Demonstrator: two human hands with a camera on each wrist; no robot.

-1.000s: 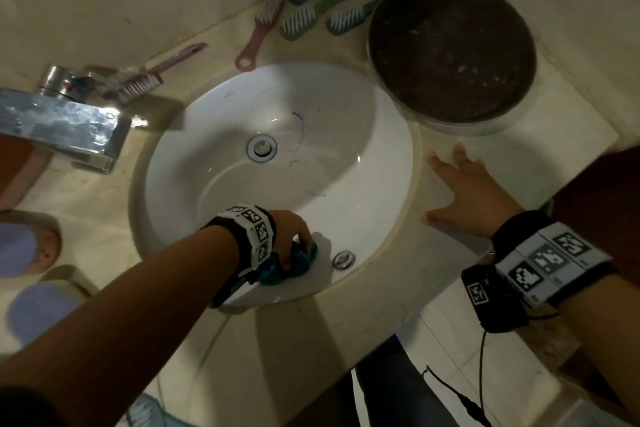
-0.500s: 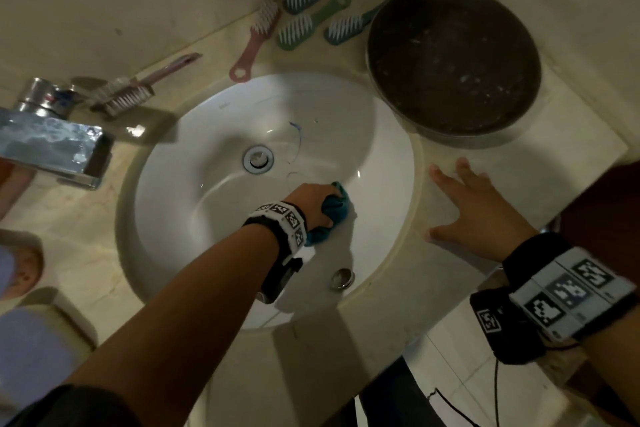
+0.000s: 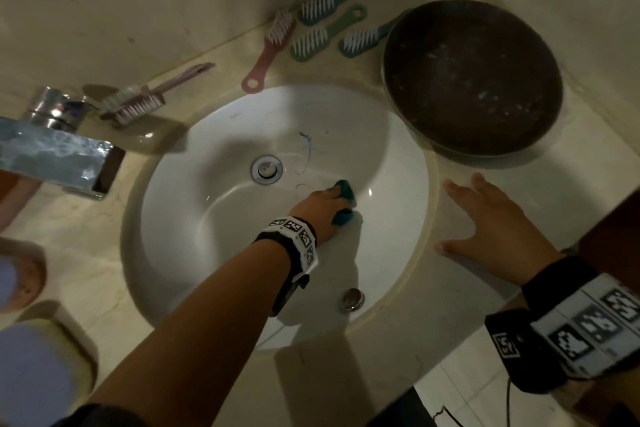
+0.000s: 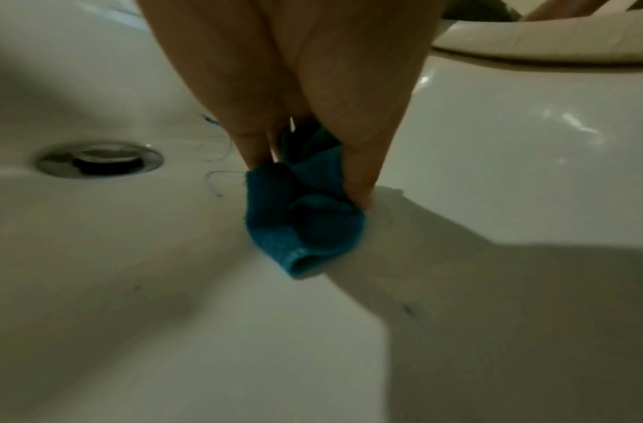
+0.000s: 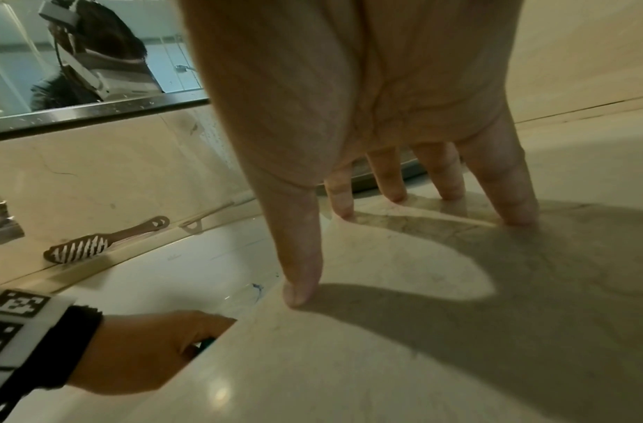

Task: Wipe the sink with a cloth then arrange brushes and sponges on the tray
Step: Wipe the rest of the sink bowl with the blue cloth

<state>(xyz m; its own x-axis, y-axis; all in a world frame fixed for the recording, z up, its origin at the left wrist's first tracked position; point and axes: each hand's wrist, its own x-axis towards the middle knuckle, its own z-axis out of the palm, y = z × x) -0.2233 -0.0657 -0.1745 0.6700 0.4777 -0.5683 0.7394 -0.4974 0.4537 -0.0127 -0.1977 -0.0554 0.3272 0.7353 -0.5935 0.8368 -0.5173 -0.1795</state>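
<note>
The sink is glossy white ceramic with a shiny metal drain, the cloth is nubby blue terry (bunched, matt), the counter is polished veined stone, and the far brushes look plastic.

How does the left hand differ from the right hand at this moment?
The left hand is inside the sink, gripping a blue cloth; the right hand lies on the countertop, holding nothing. Left fingers curl; right fingers spread straight. Both wear marker wristbands.
</note>
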